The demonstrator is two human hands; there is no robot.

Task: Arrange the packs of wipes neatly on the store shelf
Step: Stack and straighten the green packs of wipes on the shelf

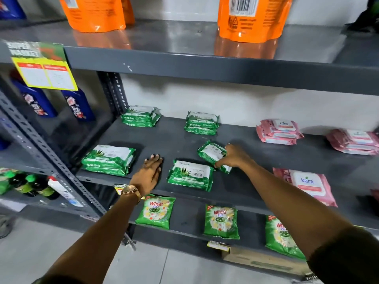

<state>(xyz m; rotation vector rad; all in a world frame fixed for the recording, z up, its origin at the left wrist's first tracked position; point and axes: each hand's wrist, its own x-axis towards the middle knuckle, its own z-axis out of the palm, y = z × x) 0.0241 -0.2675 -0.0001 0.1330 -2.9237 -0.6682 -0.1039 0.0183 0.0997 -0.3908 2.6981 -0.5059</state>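
While the left hand (pixel 150 171) lies flat, fingers spread, on the grey shelf (pixel 256 160), the right hand (pixel 232 155) is clamped on a tilted green wipes pack (pixel 212 151). Another green pack (pixel 189 175) lies at its 7 o'clock, a green stack (pixel 108 159) at 9, pink Kara packs (pixel 279 131) at 2.

You've got even, fairly bright light from overhead, and glare bounces the orange pouches (pixel 253 17) off the glossy top shelf (pixel 184 41). Soft shadows sit under your hands; the edges bow and blur, the sign (pixel 41 64) unreadable.
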